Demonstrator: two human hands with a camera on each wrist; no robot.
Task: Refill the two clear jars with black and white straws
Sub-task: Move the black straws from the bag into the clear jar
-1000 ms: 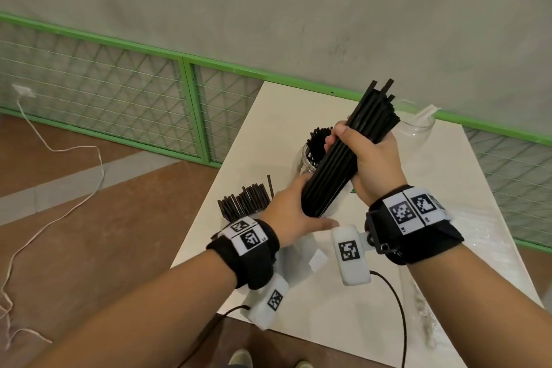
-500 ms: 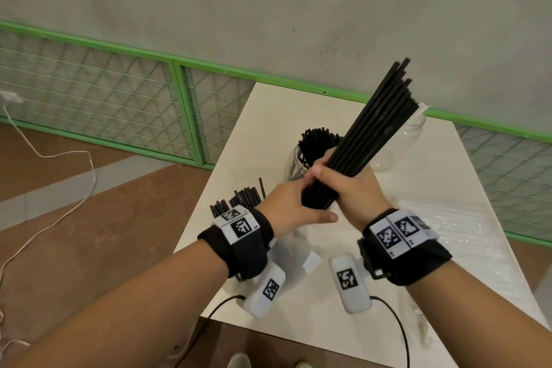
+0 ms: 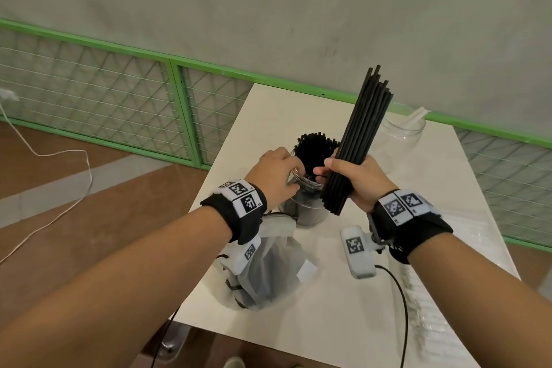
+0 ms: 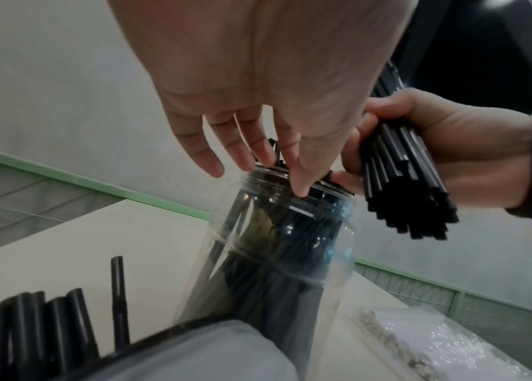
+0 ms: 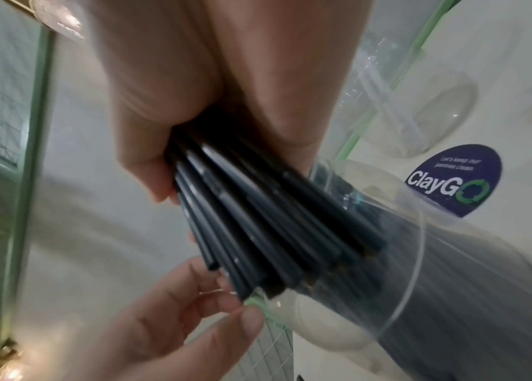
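Note:
A clear jar (image 3: 307, 206) packed with black straws stands mid-table. My left hand (image 3: 294, 176) reaches over it, and in the left wrist view its nearly straight fingertips (image 4: 300, 188) touch the jar (image 4: 277, 245) at the rim. My right hand (image 3: 328, 170) grips a thick bundle of black straws (image 3: 363, 128), held almost upright just right of the jar mouth. The bundle's lower ends (image 5: 258, 257) hang beside the jar's shoulder (image 5: 453, 283). A second clear jar (image 3: 401, 131) stands at the back right and holds no black straws.
Loose black straws (image 4: 29, 322) lie at the table's left edge. A crumpled plastic bag (image 3: 268, 266) sits in front of the jar, under my left wrist. White straws in clear wrap (image 3: 433, 308) lie along the right side. A ClayGo sticker (image 5: 453, 180) marks the tabletop.
My right hand has swung the bundle from a slant to nearly upright beside the jar. My left hand has let go of the bundle's lower end and moved onto the jar rim.

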